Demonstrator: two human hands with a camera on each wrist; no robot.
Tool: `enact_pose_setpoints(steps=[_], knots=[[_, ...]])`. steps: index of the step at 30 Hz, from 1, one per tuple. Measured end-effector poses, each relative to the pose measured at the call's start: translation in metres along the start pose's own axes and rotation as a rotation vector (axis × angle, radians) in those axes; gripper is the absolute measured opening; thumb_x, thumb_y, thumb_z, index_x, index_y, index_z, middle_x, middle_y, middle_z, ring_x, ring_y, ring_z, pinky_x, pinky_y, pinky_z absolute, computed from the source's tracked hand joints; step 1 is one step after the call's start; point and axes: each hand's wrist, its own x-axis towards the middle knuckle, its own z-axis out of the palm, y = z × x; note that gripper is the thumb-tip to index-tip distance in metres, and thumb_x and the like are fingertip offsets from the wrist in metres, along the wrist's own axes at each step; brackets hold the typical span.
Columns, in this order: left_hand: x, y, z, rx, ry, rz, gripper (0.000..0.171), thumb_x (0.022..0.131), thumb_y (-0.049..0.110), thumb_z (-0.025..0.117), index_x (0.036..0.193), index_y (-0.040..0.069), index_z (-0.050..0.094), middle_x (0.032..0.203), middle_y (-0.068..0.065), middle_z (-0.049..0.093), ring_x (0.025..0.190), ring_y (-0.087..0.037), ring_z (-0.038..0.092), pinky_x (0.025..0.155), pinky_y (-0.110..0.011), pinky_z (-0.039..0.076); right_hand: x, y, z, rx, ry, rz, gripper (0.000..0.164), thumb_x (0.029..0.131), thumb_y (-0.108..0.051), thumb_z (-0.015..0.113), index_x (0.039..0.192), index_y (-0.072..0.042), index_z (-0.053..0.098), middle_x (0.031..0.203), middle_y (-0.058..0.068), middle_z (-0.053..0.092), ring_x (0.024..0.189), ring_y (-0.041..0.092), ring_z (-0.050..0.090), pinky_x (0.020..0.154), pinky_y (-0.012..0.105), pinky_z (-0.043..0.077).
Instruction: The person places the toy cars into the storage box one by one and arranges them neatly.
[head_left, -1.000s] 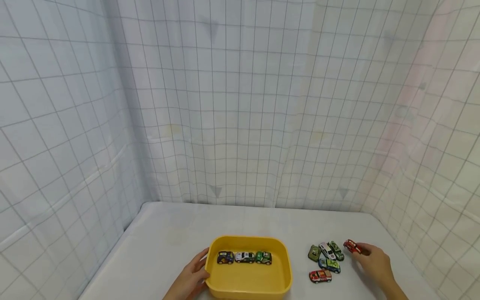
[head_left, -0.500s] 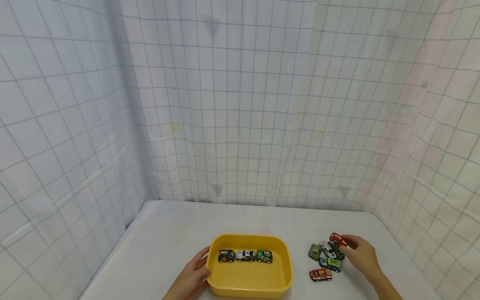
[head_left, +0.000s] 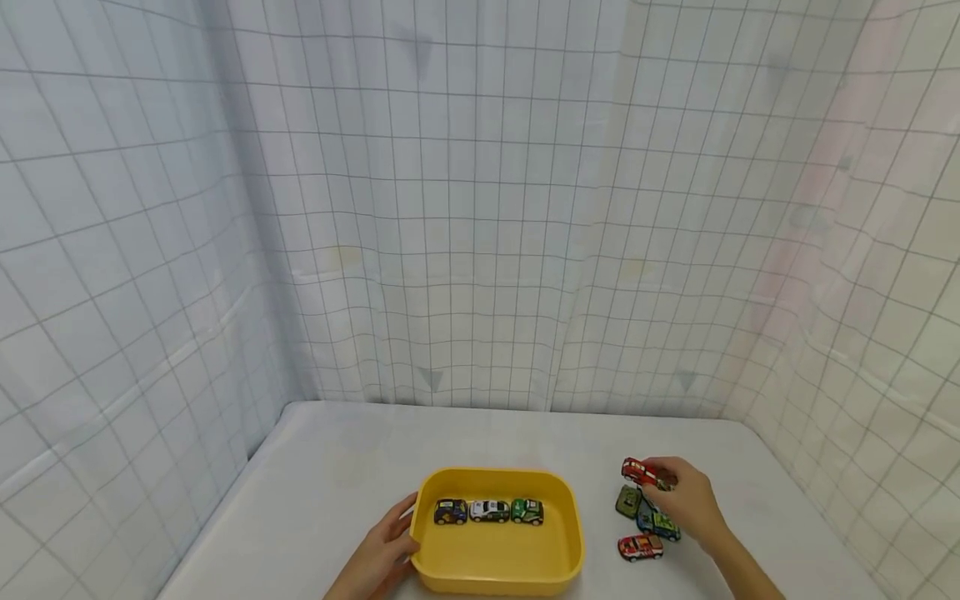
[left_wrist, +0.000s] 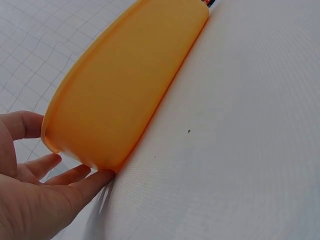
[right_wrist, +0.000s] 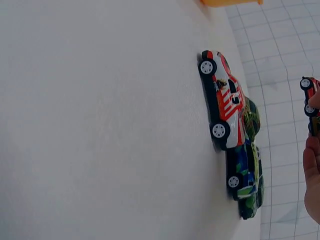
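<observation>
My left hand [head_left: 384, 546] holds the left end of a yellow plastic tray [head_left: 495, 587]; in the left wrist view its fingers [left_wrist: 75, 175] lie along the tray's outer end wall. Inside the tray, a dark blue toy car [head_left: 450, 512], a white one [head_left: 490, 511] and a green one [head_left: 527, 511] stand in a row. My right hand [head_left: 686, 500] pinches a red toy car [head_left: 636, 471] above the loose cars to the tray's right. Below it sit an army-green toy vehicle [head_left: 628, 502] and a blue-green car [head_left: 658, 525]. The hand hides the white car in that group.
A second red toy car [head_left: 641, 547] stands nearest the front of the loose group; in the right wrist view, its striped side [right_wrist: 232, 102] shows. White cloth covers the table [head_left: 337, 467], and grid-patterned curtains [head_left: 480, 250] hang at the back and both sides.
My right hand has carried the red car leftward and slightly away from me, from the right of the loose cars to over their far left. The left hand stays at the tray.
</observation>
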Motion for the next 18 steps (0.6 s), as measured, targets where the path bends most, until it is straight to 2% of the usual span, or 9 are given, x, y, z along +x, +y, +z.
enact_pose_setpoints(steps=[8, 18], knots=[[0.003, -0.003, 0.001, -0.006, 0.012, -0.002, 0.082, 0.094, -0.007, 0.051, 0.164, -0.004, 0.008, 0.163, -0.038, 0.003, 0.146, -0.056, 0.022, 0.104, -0.056, 0.048, 0.001, -0.018, 0.015, -0.02, 0.008, -0.104, 0.036, 0.082, -0.01, 0.076, 0.118, -0.006, 0.074, 0.107, 0.004, 0.069, 0.099, 0.024, 0.064, 0.088, 0.049, 0.055], [0.003, -0.002, 0.001, 0.009, 0.025, -0.015, 0.082, 0.094, -0.007, 0.051, 0.163, -0.004, 0.008, 0.162, -0.039, 0.004, 0.146, -0.056, 0.023, 0.104, -0.057, 0.047, -0.002, -0.033, 0.028, 0.03, -0.031, -0.189, 0.032, 0.08, -0.007, 0.08, 0.112, -0.011, 0.075, 0.11, 0.001, 0.071, 0.101, 0.024, 0.067, 0.091, 0.053, 0.057]])
